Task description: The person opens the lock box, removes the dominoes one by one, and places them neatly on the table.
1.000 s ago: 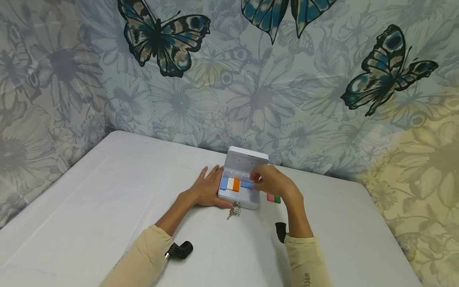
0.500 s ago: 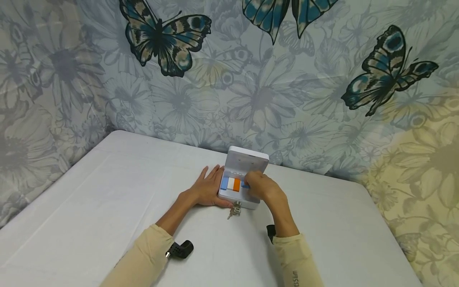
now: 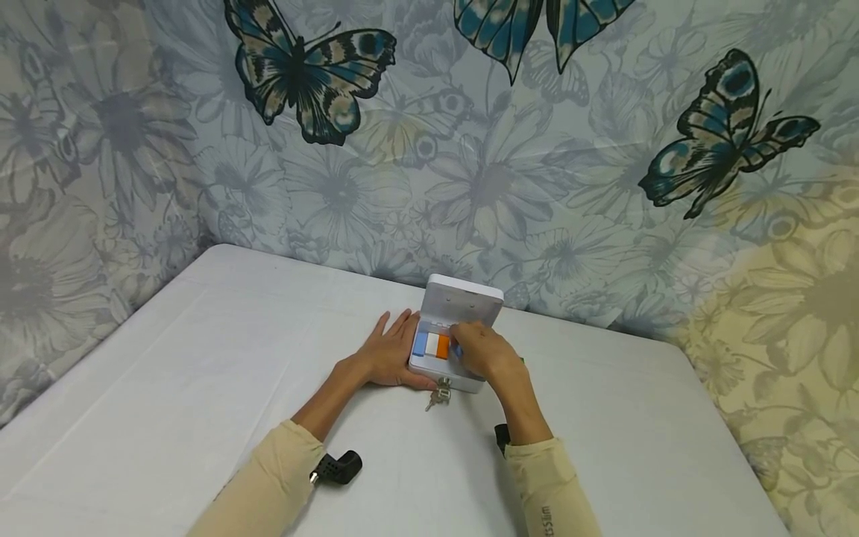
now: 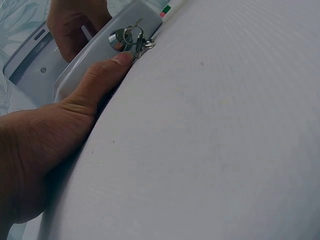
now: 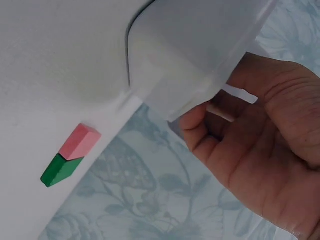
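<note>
A small white lockbox [image 3: 463,381] stands with its lid [image 3: 456,298] raised. Inside lie light blue [image 3: 419,344], white [image 3: 432,344] and orange [image 3: 443,347] blocks side by side. My left hand [image 3: 388,359] lies with spread fingers along the box's left side, its thumb along the front by the lock and keys [image 4: 136,39]. My right hand [image 3: 485,352] reaches into the right half of the box with bent fingers, over a blue block [image 3: 458,350] that mostly hides beneath it. Its fingertips are hidden inside, so I cannot tell whether they pinch a block.
A pink block [image 5: 80,141] and a green block [image 5: 61,170] lie end to end on the table just right of the box. White cloth [image 3: 268,335] covers the table. Behind it rises a wall [image 3: 490,186] patterned with flowers and butterflies.
My right hand has moved left and lower into the box, coming over the blue block beside the orange one. The left hand has stayed in place.
</note>
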A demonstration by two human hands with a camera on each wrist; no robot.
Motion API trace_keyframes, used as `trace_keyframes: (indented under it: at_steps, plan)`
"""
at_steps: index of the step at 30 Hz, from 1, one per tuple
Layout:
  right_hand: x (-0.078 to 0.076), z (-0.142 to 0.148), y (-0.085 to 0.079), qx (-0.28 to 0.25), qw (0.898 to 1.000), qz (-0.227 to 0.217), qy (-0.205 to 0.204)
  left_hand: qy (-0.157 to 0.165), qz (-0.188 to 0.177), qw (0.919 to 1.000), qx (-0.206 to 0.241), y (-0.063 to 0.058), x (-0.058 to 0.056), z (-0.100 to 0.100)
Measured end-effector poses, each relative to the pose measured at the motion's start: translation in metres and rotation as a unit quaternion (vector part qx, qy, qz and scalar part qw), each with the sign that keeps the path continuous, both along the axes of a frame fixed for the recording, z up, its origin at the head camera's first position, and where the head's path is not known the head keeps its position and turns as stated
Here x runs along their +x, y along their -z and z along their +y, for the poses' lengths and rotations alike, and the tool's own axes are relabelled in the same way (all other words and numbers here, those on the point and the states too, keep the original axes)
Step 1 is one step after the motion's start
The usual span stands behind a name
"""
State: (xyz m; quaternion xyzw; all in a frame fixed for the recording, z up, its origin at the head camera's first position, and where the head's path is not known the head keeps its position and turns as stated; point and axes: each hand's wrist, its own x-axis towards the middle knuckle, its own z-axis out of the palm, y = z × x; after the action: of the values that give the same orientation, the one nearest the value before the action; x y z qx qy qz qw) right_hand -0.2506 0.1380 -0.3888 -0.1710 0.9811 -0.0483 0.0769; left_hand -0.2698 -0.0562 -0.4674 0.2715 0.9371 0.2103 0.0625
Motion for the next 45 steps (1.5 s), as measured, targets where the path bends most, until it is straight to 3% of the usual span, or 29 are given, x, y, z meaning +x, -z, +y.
trace_keyframes:
  at_steps: [8,21,31,45]
  plan:
    - [-0.0021,-0.0014,0.0031,0.006,1.000,-0.023,0.012,0.004,0.000,0.9999,0.016,0.0035,-0.0006,-0.0014]
    - [-0.0048,-0.0013,0.0042,-0.009,1.000,-0.021,0.005,0.009,0.000,0.9997,0.021,0.0038,-0.0004,-0.0008]
    - [-0.0024,-0.0027,0.0016,0.007,0.999,-0.025,0.042,0.004,0.001,1.0000,0.007,0.0012,-0.0012,0.0000]
    - [-0.0024,0.0015,0.0008,-0.036,0.999,0.004,-0.003,0.002,0.005,1.0000,0.005,0.0015,-0.0008,-0.0012]
